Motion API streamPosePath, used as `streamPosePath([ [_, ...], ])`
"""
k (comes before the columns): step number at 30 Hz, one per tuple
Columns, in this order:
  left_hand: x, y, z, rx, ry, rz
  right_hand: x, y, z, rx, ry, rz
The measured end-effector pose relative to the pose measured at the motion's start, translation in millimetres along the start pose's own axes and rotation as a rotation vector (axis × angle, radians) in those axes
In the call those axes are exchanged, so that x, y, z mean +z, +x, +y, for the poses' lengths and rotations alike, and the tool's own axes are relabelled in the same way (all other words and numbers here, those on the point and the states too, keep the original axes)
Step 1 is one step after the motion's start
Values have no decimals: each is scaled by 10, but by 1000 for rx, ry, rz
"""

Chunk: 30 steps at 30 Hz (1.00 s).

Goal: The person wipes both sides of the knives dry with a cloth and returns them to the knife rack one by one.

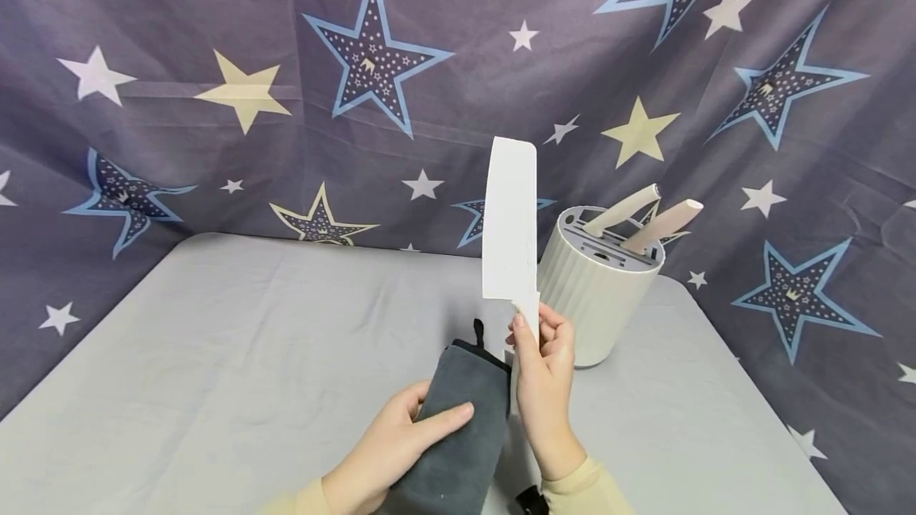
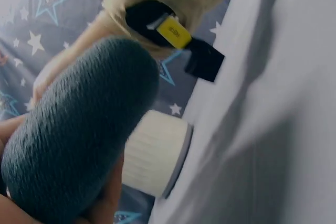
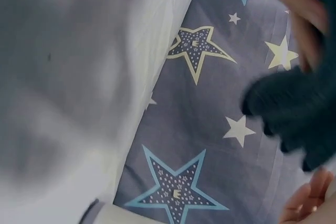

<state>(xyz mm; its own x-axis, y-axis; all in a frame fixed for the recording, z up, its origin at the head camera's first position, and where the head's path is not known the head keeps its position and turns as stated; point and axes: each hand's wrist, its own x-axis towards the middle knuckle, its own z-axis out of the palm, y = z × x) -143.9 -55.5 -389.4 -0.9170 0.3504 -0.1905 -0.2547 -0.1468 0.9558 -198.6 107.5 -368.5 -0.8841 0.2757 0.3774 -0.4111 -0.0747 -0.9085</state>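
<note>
Upright before me stands a kitchen knife (image 1: 510, 221) with a broad, pale, cleaver-like blade pointing up. My right hand (image 1: 545, 380) grips its light handle, thumb along the near side. A folded dark grey-green towel (image 1: 461, 435) with a black edge and a small hanging loop is held in my left hand (image 1: 401, 431), thumb across its front. The towel's upper edge lies just left of the knife handle, below the blade. In the left wrist view the towel (image 2: 79, 129) shows as a thick, fuzzy roll. The right wrist view has its layered folds (image 3: 294, 111) blurred.
Behind and right of my right hand stands a ribbed off-white knife block (image 1: 601, 300), two pale-handled tools (image 1: 665, 225) in its slotted top. A light grey cloth covers the table (image 1: 179, 372). A star-patterned curtain (image 1: 444, 102) hangs behind it.
</note>
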Motion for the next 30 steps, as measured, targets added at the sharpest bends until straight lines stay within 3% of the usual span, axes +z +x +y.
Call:
streamPosePath([
  [9,-355,137,-35,1,178,296,-101,96,-104,-151,52,-12],
  [12,-505,165,-38,12,224,349,-157,136,-141,-169,28,-4],
  [21,-877,168,-11,-4,363,408,-320,274,-267,-237,-85,28],
  [30,-1140,205,-26,-45,424,410,-546,424,-437,-368,-305,67],
])
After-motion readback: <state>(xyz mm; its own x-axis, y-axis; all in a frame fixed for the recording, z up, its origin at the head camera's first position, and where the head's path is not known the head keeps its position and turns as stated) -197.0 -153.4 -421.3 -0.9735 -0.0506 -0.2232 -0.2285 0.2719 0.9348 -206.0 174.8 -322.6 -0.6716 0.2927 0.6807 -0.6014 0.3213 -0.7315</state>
